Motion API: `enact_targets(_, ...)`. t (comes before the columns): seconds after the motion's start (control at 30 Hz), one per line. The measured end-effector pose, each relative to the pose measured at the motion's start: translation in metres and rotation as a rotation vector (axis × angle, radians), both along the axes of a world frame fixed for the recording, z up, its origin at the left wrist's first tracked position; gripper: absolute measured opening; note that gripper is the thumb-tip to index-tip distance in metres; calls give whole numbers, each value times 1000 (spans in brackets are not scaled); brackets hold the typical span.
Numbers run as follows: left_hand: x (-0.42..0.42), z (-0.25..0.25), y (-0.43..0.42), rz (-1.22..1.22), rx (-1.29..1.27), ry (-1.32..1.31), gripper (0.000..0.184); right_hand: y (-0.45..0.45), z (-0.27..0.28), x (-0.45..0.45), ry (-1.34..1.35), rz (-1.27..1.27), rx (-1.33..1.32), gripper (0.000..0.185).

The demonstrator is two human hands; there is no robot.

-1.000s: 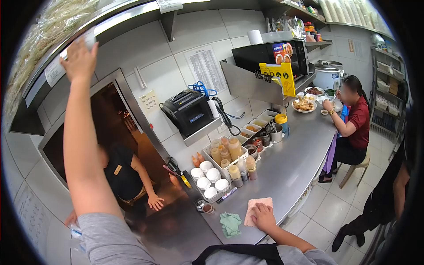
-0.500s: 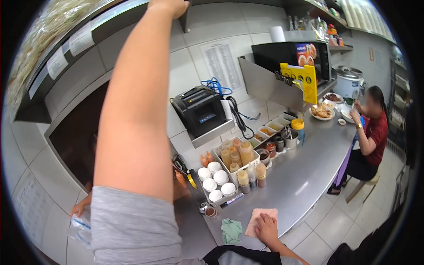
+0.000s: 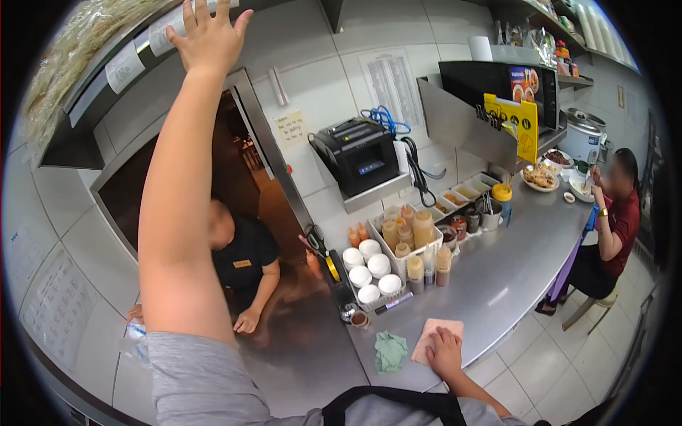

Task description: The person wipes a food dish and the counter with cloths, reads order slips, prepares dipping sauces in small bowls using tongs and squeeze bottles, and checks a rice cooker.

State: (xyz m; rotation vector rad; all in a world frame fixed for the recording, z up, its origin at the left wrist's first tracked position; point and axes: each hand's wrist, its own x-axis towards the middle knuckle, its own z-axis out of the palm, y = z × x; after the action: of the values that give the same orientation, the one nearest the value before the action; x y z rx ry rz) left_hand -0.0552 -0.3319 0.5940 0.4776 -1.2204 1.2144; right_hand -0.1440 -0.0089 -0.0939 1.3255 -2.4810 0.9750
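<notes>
My left hand (image 3: 209,39) is raised high at the top left, fingers spread, against the paper slips (image 3: 162,35) on the front edge of the overhead shelf (image 3: 82,106). Nothing shows in its grasp. My right hand (image 3: 445,351) lies with fingers apart on a folded pink cloth (image 3: 429,334) on the steel counter (image 3: 490,298). Just left of that cloth is a crumpled green cloth (image 3: 390,353). A small cup of brown sauce (image 3: 360,319) and a marker (image 3: 393,303) lie beyond the cloths.
A basket of sauce bottles (image 3: 405,234), white cups (image 3: 379,265) and a black printer (image 3: 359,156) stand along the wall. One person (image 3: 245,263) is at the opening on the left; another in red (image 3: 618,227) sits at the counter's far right, near plates of food (image 3: 540,177).
My left hand has moved along the shelf edge, and its fingers are now spread in view. My right hand stays on the pink cloth. The view has shifted; the person at the opening shows again.
</notes>
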Motion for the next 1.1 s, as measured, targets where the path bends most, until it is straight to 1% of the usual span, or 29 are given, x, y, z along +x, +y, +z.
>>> enact_targets(0.03, -2, -24, 14, 30, 79, -13, 77, 3, -1, 1, 11, -7, 13, 46)
enact_targets(0.1, 5, -86, 29, -296, 85, -374, 81, 3, -3, -1, 19, -3, 27, 49)
enact_targets(0.13, -3, -127, 28, -399, -102, -420, 53, 4, -3, -1, 18, 3, 23, 49)
enact_targets(0.17, 1, -173, 40, -527, 40, -656, 57, 4, -1, -1, 44, -12, 37, 49)
enact_targets(0.2, 3, -221, 46, -558, 101, -842, 49, 4, 2, -1, 41, 0, 39, 48)
enact_targets(0.23, 4, -270, 47, -553, 38, -1045, 37, 5, 8, -1, 32, 6, 66, 45)
enact_targets(0.27, 4, -317, 46, -640, -4, -1251, 29, 7, 4, -4, 50, 18, 62, 44)
enact_targets(0.3, 2, -362, 42, -765, 106, -1477, 33, 9, 8, -6, 42, 33, 64, 44)
enact_targets(0.37, -7, -437, 37, -736, 326, -1665, 21, 13, 10, -20, 51, 79, 95, 44)
enact_targets(0.4, -16, -462, 28, -750, 342, -1675, 21, 15, 11, -29, 35, 78, 111, 44)
enact_targets(0.47, -36, -506, 11, -491, 805, -1555, 22, 18, 11, -54, 47, 79, 117, 42)
enact_targets(0.5, -50, -519, 4, -428, 1026, -1472, 27, 21, 13, -69, 39, 80, 135, 42)
enact_targets(0.57, -76, -555, -18, -502, 1273, -1174, 32, 23, 20, -104, -73, 145, 150, 37)
enact_targets(0.6, -87, -572, -28, -479, 1299, -1084, 40, 24, 24, -124, -74, 151, 165, 37)
enact_targets(0.63, -97, -581, -30, -515, 1245, -987, 40, 25, 30, -144, -263, 221, 151, 31)
enact_targets(0.67, -102, -588, -33, -443, 1425, -1012, 35, 26, 36, -165, -455, 288, 136, 25)
enact_targets(0.7, -107, -583, -28, -365, 1603, -1030, 30, 26, 46, -189, -458, 294, 149, 25)
enact_targets(0.73, -113, -585, -26, -295, 1592, -1013, 21, 25, 58, -218, -506, 228, 15, 19)
enact_targets(0.77, -115, -585, -25, -290, 1604, -1002, 21, 20, 66, -250, -550, 163, -121, 14)
enact_targets(0.83, -117, -581, -21, -259, 1598, -954, 16, 1, 76, -324, -395, 96, -270, 11)
enact_targets(0.87, -120, -572, -13, -288, 1678, -846, 15, -15, 88, -362, -299, 43, -297, 12)
enact_targets(0.9, -121, -576, -13, -280, 1686, -837, 15, -34, 108, -397, -201, 9, -302, 9)
enact_targets(0.97, -115, -587, -13, -577, 1581, -384, 17, -82, 126, -469, -13, -17, -262, 15)
enact_targets(1.03, -99, -592, 1, -779, 1743, -21, 21, -131, 129, -528, 216, -31, -124, 18)
enact_targets(1.07, -92, -592, 19, -912, 1789, 193, 22, -150, 128, -553, 214, -17, -124, 18)
enact_targets(1.1, -89, -590, 43, -1043, 1818, 411, 23, -166, 125, -577, 169, -83, -16, 16)
